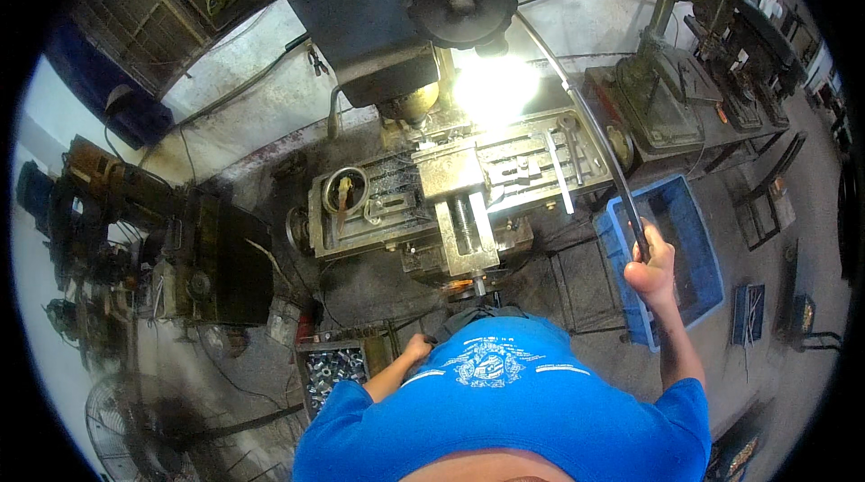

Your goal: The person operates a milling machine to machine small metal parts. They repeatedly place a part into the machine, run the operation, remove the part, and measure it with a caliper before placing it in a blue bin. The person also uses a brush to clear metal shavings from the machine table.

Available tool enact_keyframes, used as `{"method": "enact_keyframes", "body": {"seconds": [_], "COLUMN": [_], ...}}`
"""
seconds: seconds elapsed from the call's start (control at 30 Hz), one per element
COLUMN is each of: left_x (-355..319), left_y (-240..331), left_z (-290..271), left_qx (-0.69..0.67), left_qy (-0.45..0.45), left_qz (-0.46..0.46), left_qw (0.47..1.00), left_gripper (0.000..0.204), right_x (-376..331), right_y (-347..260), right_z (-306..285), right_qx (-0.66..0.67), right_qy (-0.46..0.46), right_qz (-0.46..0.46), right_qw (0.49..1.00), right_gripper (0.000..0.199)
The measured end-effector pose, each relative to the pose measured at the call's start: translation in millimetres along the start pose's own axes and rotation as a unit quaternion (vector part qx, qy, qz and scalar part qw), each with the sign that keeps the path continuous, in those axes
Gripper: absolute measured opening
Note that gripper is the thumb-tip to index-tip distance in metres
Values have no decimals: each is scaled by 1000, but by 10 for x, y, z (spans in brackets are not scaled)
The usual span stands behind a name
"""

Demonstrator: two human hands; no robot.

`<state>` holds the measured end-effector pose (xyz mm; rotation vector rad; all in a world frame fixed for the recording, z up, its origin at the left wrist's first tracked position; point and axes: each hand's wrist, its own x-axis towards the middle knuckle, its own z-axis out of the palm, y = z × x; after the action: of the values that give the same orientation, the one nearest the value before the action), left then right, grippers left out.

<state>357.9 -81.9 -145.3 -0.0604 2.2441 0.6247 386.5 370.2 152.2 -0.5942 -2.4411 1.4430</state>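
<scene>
Progress, my read: mid-operation, with the lever (622, 179) in use. Right hand (652, 264) is wrapped around its lower end; the lever runs from behind the vise (453, 174) down to the vise's right, on the person's side. Left hand (417, 348) is at the waist, left of the vise and nearer the person; can't tell if it holds anything. Glare and angle hide whether the vise has a part clamped, so done vs left is unclear. Small metal parts (335, 374) are piled left of the vise, person's side; can't tell if finished. Slotted surface (378, 231) under the vise is chip-littered: round tin (365, 185) with a brush (343, 195) left of it, wrench (569, 134) and long bar (560, 172) right. Room: lit lamp (496, 90) behind the vise, blue crate (709, 243) right, floor fan (122, 419) far left.
</scene>
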Motion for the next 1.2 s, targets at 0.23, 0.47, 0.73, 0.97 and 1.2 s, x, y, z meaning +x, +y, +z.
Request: {"method": "enact_keyframes", "body": {"seconds": [0.23, 0.47, 0.73, 0.97, 1.2], "left_x": [77, 133, -37, 22, -140], "left_y": [72, 87, 222, 105, 204], "left_z": [-39, -22, -138, -82, -86], "left_qx": [-22, -35, -40, -52, -90], "left_qy": [10, 40, 2, -16, 45], "left_qz": [31, 56, 24, 26, 2], "left_qw": [999, 997, 999, 998, 995], "left_gripper": [29, 29, 30, 30, 26], "right_x": [-19, 26, 81, 113, 129], "right_y": [-93, 143, 180, 321, 335], "right_z": [5, 60, 113, 161, 191], "right_qx": [10, 10, 5, 31, -5], "right_qy": [-4, 10, 4, -6, 0], "right_qz": [-31, -48, -65, -74, -69], "right_qw": [999, 999, 998, 997, 998], "right_gripper": [63, 58, 56, 56, 54]}}
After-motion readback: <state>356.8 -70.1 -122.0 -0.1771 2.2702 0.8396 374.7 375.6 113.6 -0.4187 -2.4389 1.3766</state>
